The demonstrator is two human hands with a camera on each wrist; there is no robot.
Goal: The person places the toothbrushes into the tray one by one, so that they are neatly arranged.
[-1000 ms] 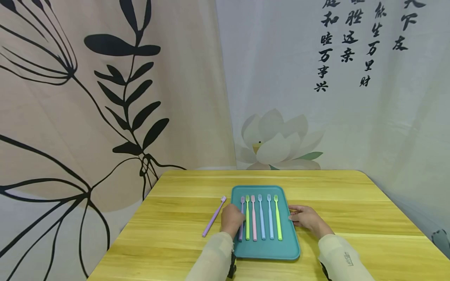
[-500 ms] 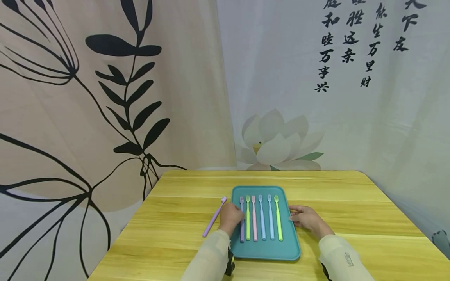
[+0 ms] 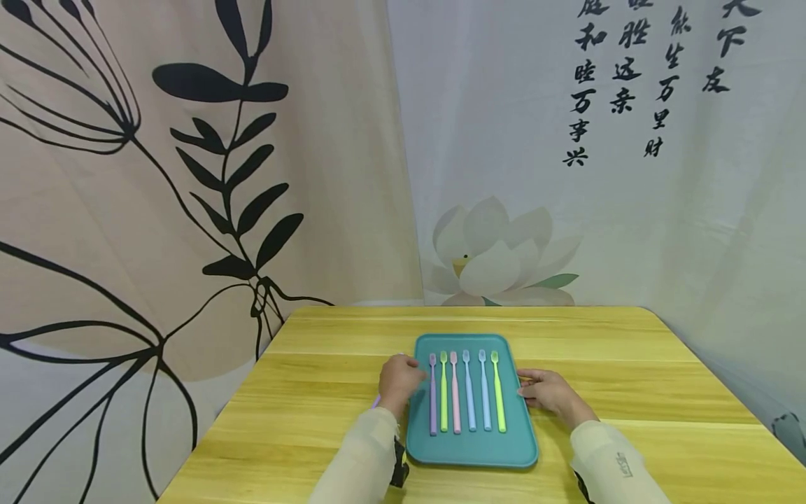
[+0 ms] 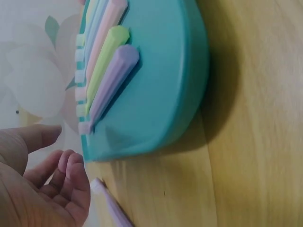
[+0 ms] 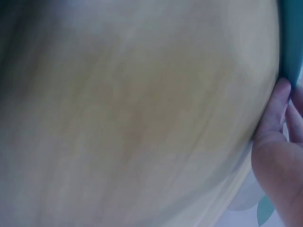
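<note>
Several toothbrushes lie side by side on a teal tray (image 3: 478,449), heads toward its far end. Leftmost in the row is a purple toothbrush (image 3: 433,399), beside a yellow-green toothbrush (image 3: 443,395) and a pink toothbrush (image 3: 455,395). Just off the tray's left edge, my left hand (image 3: 399,383) is raised with loosely bent fingers and nothing between them. Another purple toothbrush (image 4: 113,205) lies on the table there, mostly hidden behind this hand in the head view. My right hand (image 3: 549,393) touches the tray's right side with thumb and fingertips, its fingers nearly straight.
The tray rests on a yellow wood-grain table (image 3: 630,364), whose far edge meets a printed cloth backdrop (image 3: 340,210). Black plant drawings, a pale flower and written characters cover the cloth.
My left hand lets go of the leftmost purple toothbrush on the tray and moves left, over the loose toothbrush in the head view. The right hand stays at the tray's edge.
</note>
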